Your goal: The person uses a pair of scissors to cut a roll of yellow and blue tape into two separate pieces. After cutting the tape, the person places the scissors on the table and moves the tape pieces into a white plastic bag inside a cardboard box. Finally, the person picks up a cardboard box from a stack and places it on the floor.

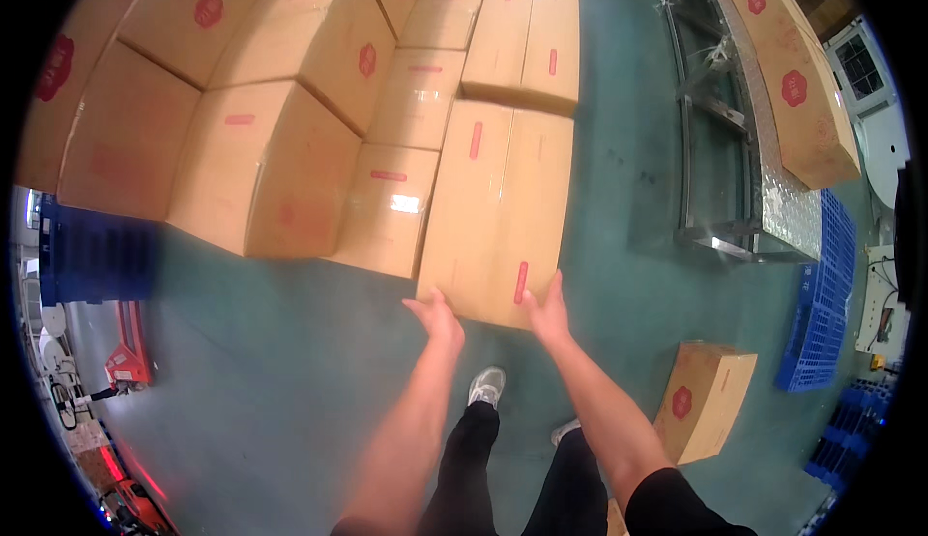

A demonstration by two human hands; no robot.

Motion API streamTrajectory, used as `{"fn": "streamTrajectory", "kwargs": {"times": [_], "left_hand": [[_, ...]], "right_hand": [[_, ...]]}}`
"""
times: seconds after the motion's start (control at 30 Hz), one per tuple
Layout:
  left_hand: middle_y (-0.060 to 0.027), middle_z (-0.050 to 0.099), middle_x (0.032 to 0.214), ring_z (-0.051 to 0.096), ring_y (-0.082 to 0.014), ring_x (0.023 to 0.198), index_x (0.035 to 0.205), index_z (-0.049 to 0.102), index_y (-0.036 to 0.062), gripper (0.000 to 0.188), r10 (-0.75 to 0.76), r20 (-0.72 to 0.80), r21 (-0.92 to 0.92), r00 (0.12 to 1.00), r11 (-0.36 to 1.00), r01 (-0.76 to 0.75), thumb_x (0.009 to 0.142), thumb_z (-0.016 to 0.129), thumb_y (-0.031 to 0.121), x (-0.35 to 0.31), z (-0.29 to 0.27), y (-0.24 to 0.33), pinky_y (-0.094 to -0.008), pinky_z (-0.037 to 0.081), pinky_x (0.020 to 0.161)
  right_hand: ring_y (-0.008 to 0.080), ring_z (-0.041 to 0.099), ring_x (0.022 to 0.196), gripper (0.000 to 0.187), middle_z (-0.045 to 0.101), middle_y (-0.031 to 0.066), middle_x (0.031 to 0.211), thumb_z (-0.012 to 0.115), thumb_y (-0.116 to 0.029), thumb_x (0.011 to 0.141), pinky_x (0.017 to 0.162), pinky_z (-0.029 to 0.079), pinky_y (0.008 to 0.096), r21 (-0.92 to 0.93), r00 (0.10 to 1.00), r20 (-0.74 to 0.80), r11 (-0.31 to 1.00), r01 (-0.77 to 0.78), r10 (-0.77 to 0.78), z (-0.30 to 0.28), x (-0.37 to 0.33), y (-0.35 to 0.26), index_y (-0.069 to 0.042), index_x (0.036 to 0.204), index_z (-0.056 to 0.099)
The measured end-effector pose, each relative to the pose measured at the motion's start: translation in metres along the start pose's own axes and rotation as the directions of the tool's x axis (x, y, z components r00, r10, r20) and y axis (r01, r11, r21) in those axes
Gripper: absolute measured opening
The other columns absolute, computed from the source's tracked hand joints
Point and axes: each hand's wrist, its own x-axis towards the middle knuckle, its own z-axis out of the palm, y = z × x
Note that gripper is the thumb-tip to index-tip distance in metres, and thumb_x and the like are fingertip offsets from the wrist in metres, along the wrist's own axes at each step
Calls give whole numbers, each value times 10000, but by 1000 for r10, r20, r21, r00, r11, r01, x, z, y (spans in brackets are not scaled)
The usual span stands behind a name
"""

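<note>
A long brown cardboard box (pixel 495 222) with small red labels lies in front of me, at the near end of a row of similar boxes. My left hand (pixel 441 321) grips its near left corner, thumb up and the other fingers partly hidden. At the near right corner, my right hand (pixel 548 316) holds the same box, its thumb on the top by a red label. Close against the box's left side stands another carton (pixel 387 212). A further carton (pixel 522 43) sits just beyond its far end.
Stacked cartons (pixel 280 164) rise on the left above a blue pallet (pixel 97 256). An orange pallet jack (pixel 129 362) stands farther left. To the right are a metal-framed conveyor (pixel 788 212) carrying a long carton (pixel 788 82), a lone carton (pixel 706 401) on the floor, and blue plastic pallets (pixel 820 294).
</note>
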Motion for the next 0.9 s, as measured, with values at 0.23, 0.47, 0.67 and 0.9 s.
{"fn": "streamTrajectory", "kwargs": {"times": [0.23,0.47,0.67,0.9], "left_hand": [[-171,392,1437,479,-285,1240,1505,111,22,694,-64,-100,-28,993,998,62,956,534,53,-3,17,33,-464,417,1045],[-113,534,1275,521,-283,1144,1298,490,52,360,-93,242,-26,966,994,102,949,562,96,34,12,37,-608,347,1042],[-39,461,1229,416,-179,1151,1278,427,109,431,-41,416,735,908,604,-309,959,562,365,-57,-64,28,-484,315,1032],[-162,544,1180,518,-308,1128,1213,503,-25,415,-347,906,112,241,-354,-929,863,660,131,-305,-36,-244,-414,410,979]], "right_hand": [[378,362,1381,837,333,283,1489,642,-196,883,1133,304,370,84,998,-28,995,50,-48,19,18,-1,72,1495,138],[414,419,1319,750,367,291,1458,612,-181,884,1108,353,407,329,988,-45,931,156,-150,22,37,17,74,1470,220],[350,432,1335,613,440,223,1438,603,-211,901,1109,356,413,459,982,-185,887,46,45,-68,-187,130,2,1431,381],[402,578,1112,410,604,248,1194,610,-183,848,969,462,452,666,137,-561,544,-511,816,-194,-483,564,22,1201,580]]}}
